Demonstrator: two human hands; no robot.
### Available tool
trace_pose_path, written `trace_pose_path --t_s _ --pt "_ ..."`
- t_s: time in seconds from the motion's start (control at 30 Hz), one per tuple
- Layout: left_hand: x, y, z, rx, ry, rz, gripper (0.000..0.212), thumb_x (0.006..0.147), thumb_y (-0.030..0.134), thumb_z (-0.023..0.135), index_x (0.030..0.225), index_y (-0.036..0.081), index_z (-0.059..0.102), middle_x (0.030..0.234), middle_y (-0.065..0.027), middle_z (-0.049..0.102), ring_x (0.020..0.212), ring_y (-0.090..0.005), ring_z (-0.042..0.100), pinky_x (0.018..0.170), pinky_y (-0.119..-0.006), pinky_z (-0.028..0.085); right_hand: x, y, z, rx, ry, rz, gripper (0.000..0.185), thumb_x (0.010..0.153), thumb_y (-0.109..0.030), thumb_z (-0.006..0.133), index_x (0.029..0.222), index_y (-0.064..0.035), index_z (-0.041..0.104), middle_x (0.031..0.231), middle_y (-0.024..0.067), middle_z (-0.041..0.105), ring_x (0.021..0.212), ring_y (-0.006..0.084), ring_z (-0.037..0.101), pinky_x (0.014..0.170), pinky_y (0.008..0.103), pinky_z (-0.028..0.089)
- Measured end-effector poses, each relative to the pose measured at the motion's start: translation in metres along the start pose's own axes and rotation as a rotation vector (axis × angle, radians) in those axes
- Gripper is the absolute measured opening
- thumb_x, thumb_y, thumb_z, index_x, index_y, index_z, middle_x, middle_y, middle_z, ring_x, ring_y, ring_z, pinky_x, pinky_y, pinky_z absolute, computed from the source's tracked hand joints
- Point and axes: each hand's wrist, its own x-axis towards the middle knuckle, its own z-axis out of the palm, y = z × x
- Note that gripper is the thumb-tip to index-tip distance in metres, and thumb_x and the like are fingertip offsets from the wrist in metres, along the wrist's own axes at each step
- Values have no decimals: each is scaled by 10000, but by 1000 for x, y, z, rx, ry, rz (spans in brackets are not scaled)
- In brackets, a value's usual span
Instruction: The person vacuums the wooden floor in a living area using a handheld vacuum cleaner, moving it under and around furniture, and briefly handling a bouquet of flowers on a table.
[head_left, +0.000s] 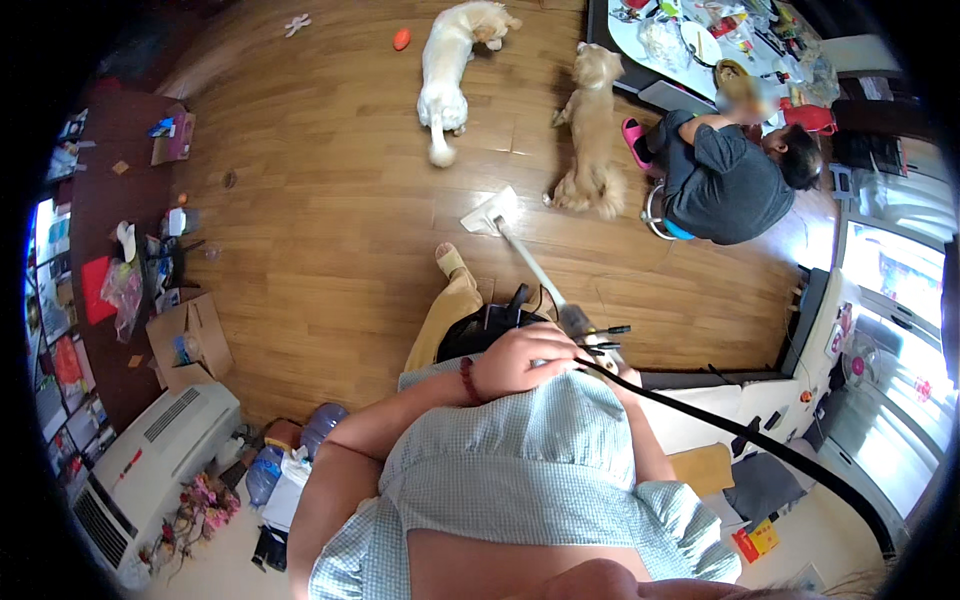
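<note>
A white stick floor cleaner (536, 266), apparently a vacuum, slants away from my body. Its flat head (491, 210) lies on the wooden floor just beyond my slippered foot (450, 259). My right hand (624, 381), mostly hidden, is around the upper handle at my waist. In front of my stomach is my left hand (529, 358), a dark red beaded bracelet on its wrist. Its curled fingertips meet a thick black cable (750, 435) that runs to the lower right; whether they grip it is unclear. Beyond this hand is a black mesh-like object (469, 334).
A cream dog (444, 82) and a tan dog (589, 142) stand ahead. A person (727, 180) sits on a stool by a cluttered table (630, 45). An orange toy (402, 39) lies on the floor. Leftward are a cardboard box (191, 337) and a white appliance (161, 435); rightward, a sofa (697, 405).
</note>
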Motion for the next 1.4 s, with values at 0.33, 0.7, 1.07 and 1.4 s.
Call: trace_pose_path --t_s 0.33,0.7,1.07,1.4 --pt "5 -6 -23 -153 -279 183 157 728 92 578 871 31 604 816 -86 579 766 -208 526 687 -302 428 -114 44 57 483 235 356 314 641 -277 581 740 20 598 550 187 543 522 283 560 514 350 428" --pt "29 -1 -54 -102 -309 175 177 705 34 562 876 31 610 818 -89 586 766 -210 532 697 -304 429 -62 -34 84 532 471 800 431 618 -371 602 723 47 598 629 225 562 631 322 568 610 380 425" --pt "100 -1 -38 50 -216 50 156 737 119 542 870 86 617 815 -69 592 776 -213 521 722 -304 420 39 -15 -14 134 290 424 355 642 -351 558 779 -26 603 704 204 571 694 345 565 633 407 454" --pt "182 -1 4 66 -132 35 150 718 37 542 850 39 614 816 -53 601 751 -184 531 702 -275 426 69 61 -62 114 257 434 396 621 -422 598 774 -56 596 684 177 577 667 343 566 596 414 457"
